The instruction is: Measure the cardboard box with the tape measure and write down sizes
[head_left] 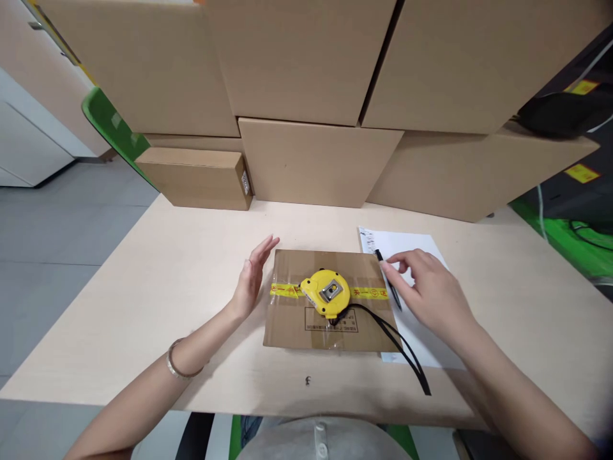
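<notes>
A flat brown cardboard box (pixel 285 329), crossed by yellow printed tape, lies in front of me on the table. On top of it rests a yellow tape measure (pixel 338 281) with a metal belt clip; its black wrist strap (pixel 407 351) trails over the box's right edge. My left hand (pixel 251 278) is at the box's left side, fingers stretched out and holding nothing. At the right edge, the thumb and forefinger of my right hand (pixel 426 287) close on the upper part of a black pen (pixel 393 295). Beneath the pen and hand is a white paper sheet (pixel 421 348), partly covered by the box.
Large cardboard boxes (pixel 316 163) are stacked along the table's back. A smaller long carton (pixel 201 182) stands at the back left, near a green panel (pixel 112 128). Dark equipment with cables (pixel 575 185) is to the right. The table's front edge (pixel 268 409) is close to my body.
</notes>
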Available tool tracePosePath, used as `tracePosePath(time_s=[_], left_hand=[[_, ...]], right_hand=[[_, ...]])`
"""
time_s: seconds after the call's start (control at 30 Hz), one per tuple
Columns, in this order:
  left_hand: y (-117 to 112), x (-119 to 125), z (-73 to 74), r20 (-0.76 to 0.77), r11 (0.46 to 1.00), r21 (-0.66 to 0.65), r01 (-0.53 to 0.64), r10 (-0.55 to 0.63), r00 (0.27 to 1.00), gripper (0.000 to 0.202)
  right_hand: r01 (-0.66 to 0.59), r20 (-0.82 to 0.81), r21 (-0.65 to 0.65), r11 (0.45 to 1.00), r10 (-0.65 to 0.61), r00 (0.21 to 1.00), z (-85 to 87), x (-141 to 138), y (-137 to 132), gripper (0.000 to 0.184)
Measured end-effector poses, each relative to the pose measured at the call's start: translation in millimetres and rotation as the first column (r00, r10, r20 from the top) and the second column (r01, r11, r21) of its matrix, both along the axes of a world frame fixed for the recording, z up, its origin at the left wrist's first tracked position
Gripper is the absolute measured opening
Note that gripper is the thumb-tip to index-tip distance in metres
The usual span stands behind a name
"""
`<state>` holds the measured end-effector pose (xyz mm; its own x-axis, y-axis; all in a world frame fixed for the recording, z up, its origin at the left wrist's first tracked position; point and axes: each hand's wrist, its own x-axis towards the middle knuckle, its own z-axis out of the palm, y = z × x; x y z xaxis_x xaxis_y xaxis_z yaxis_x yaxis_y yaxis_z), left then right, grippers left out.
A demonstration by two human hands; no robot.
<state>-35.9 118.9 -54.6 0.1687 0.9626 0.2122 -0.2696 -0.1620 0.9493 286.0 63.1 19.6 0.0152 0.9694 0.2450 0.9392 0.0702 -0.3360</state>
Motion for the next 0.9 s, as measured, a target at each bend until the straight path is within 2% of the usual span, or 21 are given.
tracePosePath(time_s=[0.1, 0.17, 0.23, 0.37, 0.47, 0.57, 0.63, 0.67, 0.73, 0.8, 0.9], left_hand=[[-5, -3, 3.7, -0.084, 0.997, 0.056, 0.053, -0.048, 0.995, 0.066], [-5, -5, 3.6, -0.142, 0.995, 0.022, 0.098, -0.094, 0.985, 0.069], [-4, -7, 1.5, -0.16, 0.992, 0.001, 0.128, -0.126, 0.979, 0.07], [-1, -7, -4.5, -0.162, 0.987, 0.01, 0.16, -0.156, 0.974, 0.066], [0, -6, -9.0, -0.109, 0.985, 0.004, 0.175, -0.174, 0.979, 0.064], [0, -3, -13.2, -0.009, 0.981, -0.084, 0.175, -0.176, 0.984, 0.065], [1, -2, -15.0, 0.053, 0.971, -0.151, 0.186, -0.18, 0.982, 0.069], [1, -1, -15.4, 0.079, 0.965, -0.175, 0.197, -0.186, 0.979, 0.07], [1, -1, -15.8, 0.119, 0.955, -0.2, 0.218, -0.197, 0.973, 0.07], [1, -1, -15.6, 0.141, 0.953, -0.206, 0.222, -0.196, 0.97, 0.069], [2, -3, -15.5, 0.137, 0.959, -0.2, 0.201, -0.175, 0.975, 0.067]], right_hand=[[-0.301, -0.011, 0.088, 0.95, 0.303, 0.953, 12.8, -38, -2, 0.045], [-0.392, 0.001, 0.097, 0.915, 0.394, 0.919, 13.8, -59, -3, 0.047], [-0.415, -0.047, 0.072, 0.907, 0.419, 0.907, 12.2, -73, -4, 0.048], [-0.419, -0.363, -0.069, 0.905, 0.368, 0.856, 12.9, -87, -8, 0.045], [-0.46, -0.546, -0.034, 0.887, 0.369, 0.752, 18.8, -95, -4, 0.043], [-0.547, -0.706, -0.01, 0.837, 0.381, 0.597, 26.3, -105, 10, 0.043], [-0.588, -0.756, -0.001, 0.809, 0.385, 0.53, 30.9, -111, 22, 0.042], [-0.602, -0.743, 0.006, 0.798, 0.407, 0.532, 33.0, -114, 27, 0.042], [-0.638, -0.647, -0.009, 0.77, 0.482, 0.591, 36.4, -117, 35, 0.044], [-0.691, -0.502, -0.085, 0.718, 0.568, 0.652, 38.5, -121, 38, 0.046], [-0.737, -0.346, -0.164, 0.655, 0.662, 0.665, 38.1, -123, 39, 0.048]])
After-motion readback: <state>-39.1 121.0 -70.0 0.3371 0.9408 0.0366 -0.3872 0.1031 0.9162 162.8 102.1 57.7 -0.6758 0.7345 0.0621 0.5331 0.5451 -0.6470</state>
